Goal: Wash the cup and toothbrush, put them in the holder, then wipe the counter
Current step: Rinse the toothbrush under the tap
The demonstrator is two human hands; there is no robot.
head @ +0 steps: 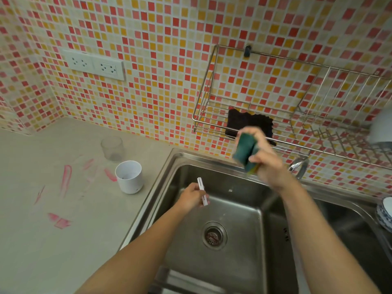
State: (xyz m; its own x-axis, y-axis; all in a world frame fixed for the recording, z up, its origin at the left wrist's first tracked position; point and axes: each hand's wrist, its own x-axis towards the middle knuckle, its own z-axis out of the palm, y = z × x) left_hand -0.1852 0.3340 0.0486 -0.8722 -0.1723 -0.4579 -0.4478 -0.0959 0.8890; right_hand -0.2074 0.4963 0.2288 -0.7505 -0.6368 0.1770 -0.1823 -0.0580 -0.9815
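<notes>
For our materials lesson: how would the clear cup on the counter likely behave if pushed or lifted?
The clear cup stands upright, short and wide, so a push would probably slide it, not tip it. Its smooth see-through wall suggests glass or hard plastic: likely stiff, perhaps slippery.

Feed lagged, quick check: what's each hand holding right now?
Left hand: grips the white toothbrush.
Right hand: grips the green sponge.

Left of the sink (233,209): one clear cup (112,148), one white holder (129,177). Over it: two hands, the left hand (191,197) and the right hand (266,164), one toothbrush (202,192), one green sponge (246,152). Behind it: one wire rack (212,126), one dark cloth (244,122), two sockets (94,64).
</notes>
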